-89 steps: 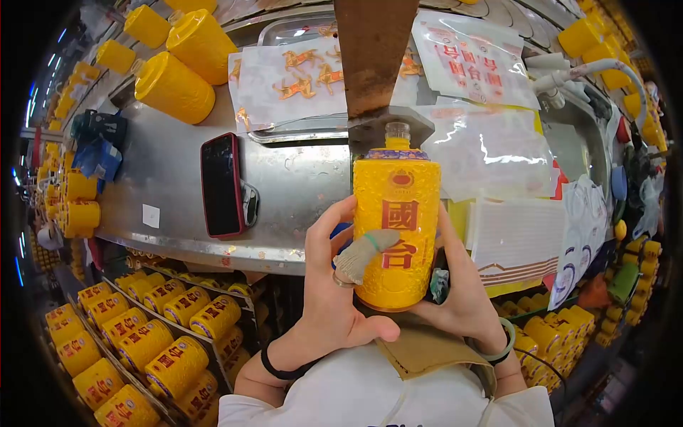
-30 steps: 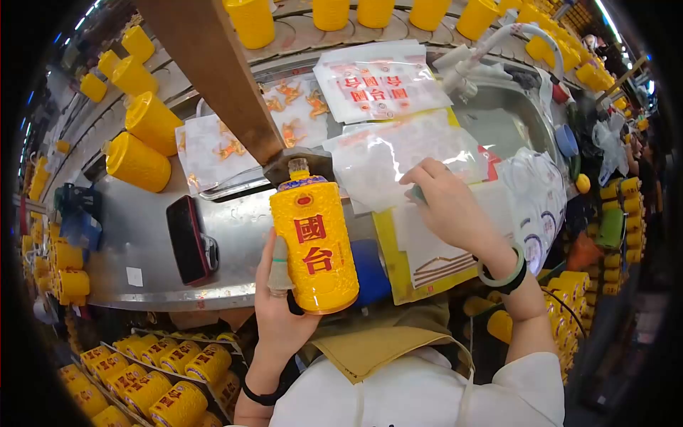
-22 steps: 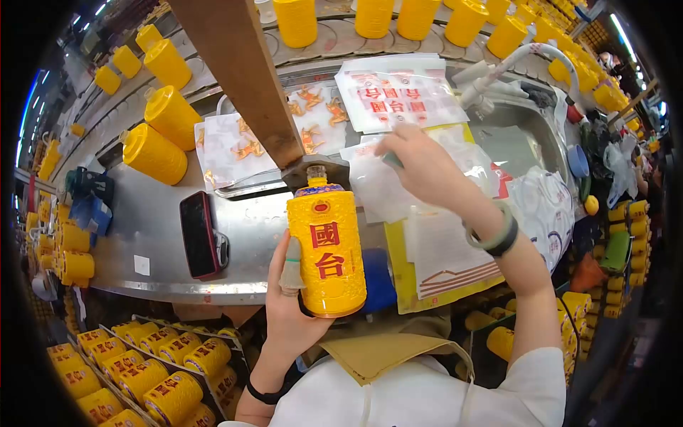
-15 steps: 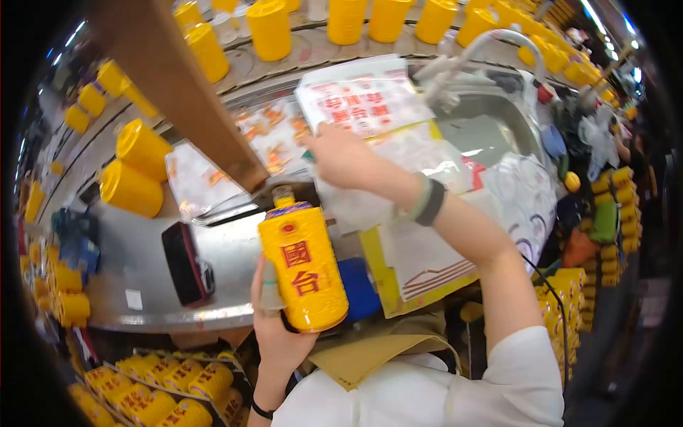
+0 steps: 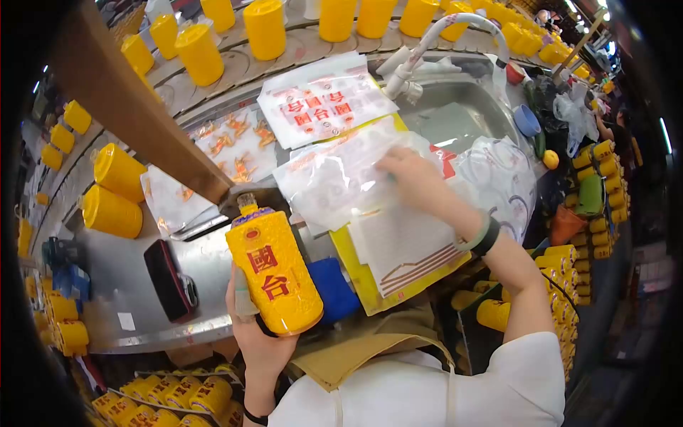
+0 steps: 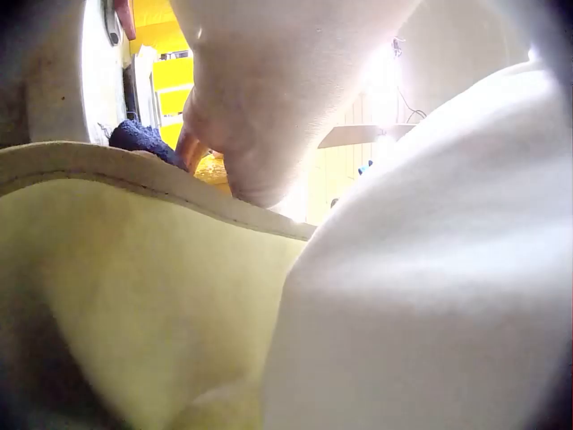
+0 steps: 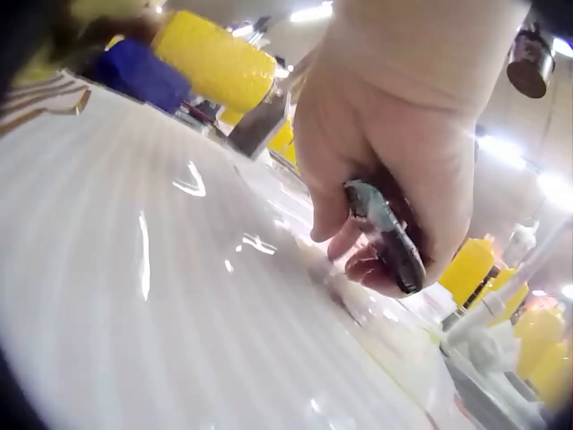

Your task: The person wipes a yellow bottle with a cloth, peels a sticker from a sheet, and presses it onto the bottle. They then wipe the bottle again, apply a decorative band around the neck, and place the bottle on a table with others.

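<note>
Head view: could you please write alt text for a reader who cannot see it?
A person's left hand holds a yellow bottle with red characters; the right hand is over translucent sheets. A phone lies on the metal table; more yellow containers stand beyond.

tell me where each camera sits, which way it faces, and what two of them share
Head: on the head, facing forward and down at the yellow bottle and glossy sheets; left hand and right hand show.
Left wrist: on that wrist, facing the apron and white clothing; left hand at the top.
Right wrist: on that wrist, facing across the sheets; right hand holds a small object.
Shared: head and right wrist both show the right hand, yellow bottle and blue item.
</note>
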### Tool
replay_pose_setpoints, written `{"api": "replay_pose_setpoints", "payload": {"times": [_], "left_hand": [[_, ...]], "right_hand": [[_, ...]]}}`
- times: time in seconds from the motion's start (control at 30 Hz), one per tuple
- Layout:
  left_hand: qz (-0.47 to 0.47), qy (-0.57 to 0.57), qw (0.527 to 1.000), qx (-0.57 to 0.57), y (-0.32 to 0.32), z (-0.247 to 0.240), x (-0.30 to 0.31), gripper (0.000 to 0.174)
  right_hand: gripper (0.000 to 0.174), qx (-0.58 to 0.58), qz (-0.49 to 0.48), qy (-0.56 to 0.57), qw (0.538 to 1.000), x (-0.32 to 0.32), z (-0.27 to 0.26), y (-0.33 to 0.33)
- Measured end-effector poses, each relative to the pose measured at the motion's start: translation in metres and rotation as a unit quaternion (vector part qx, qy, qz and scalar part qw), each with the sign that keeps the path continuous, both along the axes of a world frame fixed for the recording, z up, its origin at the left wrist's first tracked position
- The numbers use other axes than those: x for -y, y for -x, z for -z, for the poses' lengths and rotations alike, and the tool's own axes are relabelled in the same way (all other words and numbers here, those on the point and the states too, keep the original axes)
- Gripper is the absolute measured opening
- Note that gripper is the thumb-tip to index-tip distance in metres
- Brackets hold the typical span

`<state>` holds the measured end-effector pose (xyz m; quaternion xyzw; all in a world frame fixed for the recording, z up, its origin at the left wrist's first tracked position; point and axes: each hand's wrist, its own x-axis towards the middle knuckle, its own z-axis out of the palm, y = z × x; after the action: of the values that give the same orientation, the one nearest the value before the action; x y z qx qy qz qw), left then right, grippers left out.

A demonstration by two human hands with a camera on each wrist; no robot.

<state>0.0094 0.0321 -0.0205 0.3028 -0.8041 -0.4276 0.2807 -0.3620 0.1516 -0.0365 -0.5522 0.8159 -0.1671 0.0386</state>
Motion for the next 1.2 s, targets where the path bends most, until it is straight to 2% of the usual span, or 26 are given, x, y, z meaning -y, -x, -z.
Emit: {"api": "replay_pose_setpoints", "payload": {"times": [0.07, 0.13, 0.17, 0.23, 0.3, 0.37, 0.5, 0.57, 0.63, 0.7, 0.77, 0.83, 1.0, 1.2], "left_hand": [[-0.003, 0.021, 1.0, 0.016, 0.001, -0.004, -0.002, 0.117], [-0.007, 0.031, 0.999, 0.019, 0.003, -0.008, -0.004, 0.117], [-0.004, 0.04, 0.999, 0.014, 0.004, -0.009, -0.004, 0.116], [-0.005, 0.033, 0.999, 0.015, 0.003, -0.01, -0.004, 0.114], [-0.006, 0.038, 0.999, 0.019, 0.002, -0.01, -0.005, 0.112], [-0.007, 0.032, 0.999, 0.02, 0.002, -0.01, -0.006, 0.11], [-0.01, 0.015, 1.0, 0.021, 0.002, -0.009, -0.006, 0.108], [-0.014, 0.006, 1.0, 0.013, 0.001, -0.008, -0.006, 0.107], [-0.007, 0.048, 0.998, 0.031, 0.0, -0.007, -0.005, 0.108], [-0.004, 0.049, 0.998, 0.033, -0.001, -0.009, -0.004, 0.109], [0.003, 0.048, 0.998, 0.035, 0.0, -0.007, -0.005, 0.11], [-0.01, 0.013, 1.0, 0.024, 0.0, -0.005, -0.006, 0.113], [-0.006, 0.025, 0.999, 0.022, 0.001, -0.005, -0.006, 0.115], [-0.011, 0.021, 0.999, 0.026, 0.0, -0.005, -0.007, 0.117]], "right_hand": [[0.023, -0.01, 0.016, -0.003, 1.0, -0.011, -0.006, 0.004], [0.012, -0.131, 0.031, 0.006, 0.991, -0.011, -0.009, 0.0], [0.012, -0.126, 0.026, 0.009, 0.992, -0.008, -0.011, -0.008], [0.018, 0.02, -0.05, 0.08, 0.995, 0.003, -0.022, -0.042], [0.022, 0.038, -0.076, 0.085, 0.993, 0.012, -0.014, -0.065], [0.026, 0.041, -0.145, 0.067, 0.986, 0.023, -0.007, -0.083], [0.029, -0.021, -0.149, 0.031, 0.988, 0.036, 0.008, -0.091], [0.032, -0.098, -0.157, 0.021, 0.982, 0.037, 0.021, -0.089], [0.033, -0.105, -0.165, 0.031, 0.98, 0.037, 0.023, -0.088], [0.033, -0.112, -0.169, 0.038, 0.978, 0.036, 0.017, -0.087], [0.032, -0.041, -0.161, 0.039, 0.985, 0.036, 0.002, -0.091], [0.032, -0.045, -0.146, 0.035, 0.988, 0.037, 0.007, -0.093], [0.031, -0.053, -0.126, 0.028, 0.99, 0.04, 0.016, -0.099], [0.03, -0.134, -0.127, -0.011, 0.983, 0.042, 0.02, -0.103]]}}
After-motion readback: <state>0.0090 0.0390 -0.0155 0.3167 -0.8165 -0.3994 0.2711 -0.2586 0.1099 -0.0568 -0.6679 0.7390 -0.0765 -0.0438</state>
